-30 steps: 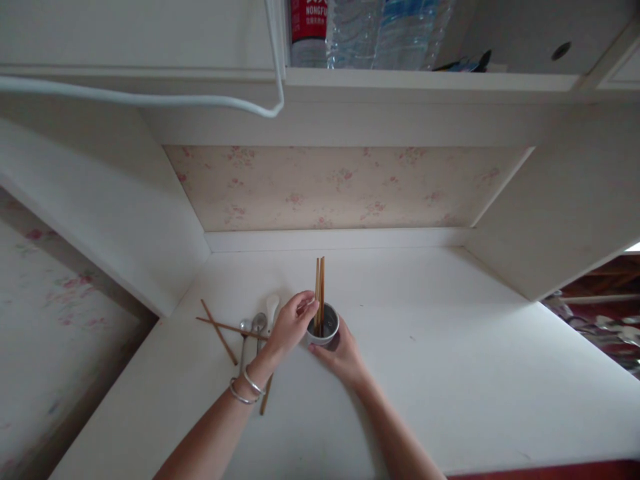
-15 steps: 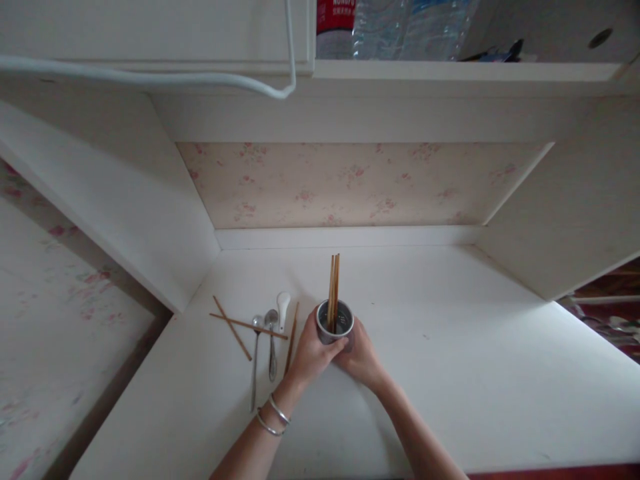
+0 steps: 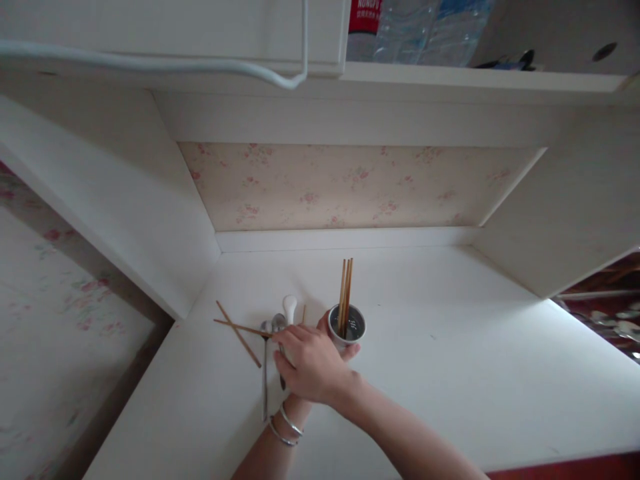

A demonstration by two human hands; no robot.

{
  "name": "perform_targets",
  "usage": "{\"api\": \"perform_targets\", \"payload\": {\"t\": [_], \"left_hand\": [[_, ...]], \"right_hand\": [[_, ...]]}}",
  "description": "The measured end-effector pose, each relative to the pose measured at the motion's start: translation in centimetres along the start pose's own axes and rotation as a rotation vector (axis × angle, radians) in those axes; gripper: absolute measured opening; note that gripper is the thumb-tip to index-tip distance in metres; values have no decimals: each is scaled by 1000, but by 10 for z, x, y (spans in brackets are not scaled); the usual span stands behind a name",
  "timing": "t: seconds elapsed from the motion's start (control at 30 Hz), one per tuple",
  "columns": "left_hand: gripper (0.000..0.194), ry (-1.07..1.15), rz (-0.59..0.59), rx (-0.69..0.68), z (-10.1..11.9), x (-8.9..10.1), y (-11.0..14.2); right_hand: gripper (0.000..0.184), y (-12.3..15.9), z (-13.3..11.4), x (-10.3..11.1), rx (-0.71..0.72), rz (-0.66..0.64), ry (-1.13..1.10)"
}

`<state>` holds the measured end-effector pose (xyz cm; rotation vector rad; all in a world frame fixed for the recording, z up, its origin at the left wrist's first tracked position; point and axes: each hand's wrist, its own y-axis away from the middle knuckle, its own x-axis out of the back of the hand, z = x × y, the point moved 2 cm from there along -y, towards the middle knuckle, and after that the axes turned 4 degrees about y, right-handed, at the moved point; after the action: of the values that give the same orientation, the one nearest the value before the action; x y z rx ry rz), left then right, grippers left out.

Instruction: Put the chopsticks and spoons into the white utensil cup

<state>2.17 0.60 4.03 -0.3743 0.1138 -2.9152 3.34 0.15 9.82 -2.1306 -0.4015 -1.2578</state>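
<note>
A small grey cup (image 3: 347,341) stands on the white desk (image 3: 450,373) with a pair of wooden chopsticks (image 3: 346,288) upright in it. My left hand (image 3: 299,405), bracelets on its wrist, lies mostly hidden under my right hand; its fingertips show against the cup's side. My right hand (image 3: 310,363) crosses over it to the left, fingers stretched over the metal spoons (image 3: 265,390) and touching them. A white ceramic spoon (image 3: 289,305) and two crossed loose chopsticks (image 3: 239,330) lie just beyond the fingertips.
The desk sits in a niche with a floral back wall (image 3: 340,190) and white side panels. A shelf overhead carries plastic water bottles (image 3: 420,30). A white cable (image 3: 150,65) hangs along the shelf's front.
My right hand has left the cup and crossed left over my left hand to the spoons. The left hand stays at the cup. The camera has shifted slightly left.
</note>
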Motion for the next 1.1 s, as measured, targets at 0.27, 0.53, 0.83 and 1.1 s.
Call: {"api": "perform_targets", "payload": {"t": [0.27,0.53,0.83,1.1], "left_hand": [[78,289,-324,57,-23,10,-22],[79,337,-399,4,-29,1,-21],[81,194,-381,12,-21,2,-20],[81,61,-424,43,-20,6,-21]], "right_hand": [[19,-60,-14,-79,80,-363,238],[15,-69,-17,-98,14,-366,292],[15,-72,-6,-100,-50,-360,308],[18,-67,-16,-65,-65,-291,279]]}}
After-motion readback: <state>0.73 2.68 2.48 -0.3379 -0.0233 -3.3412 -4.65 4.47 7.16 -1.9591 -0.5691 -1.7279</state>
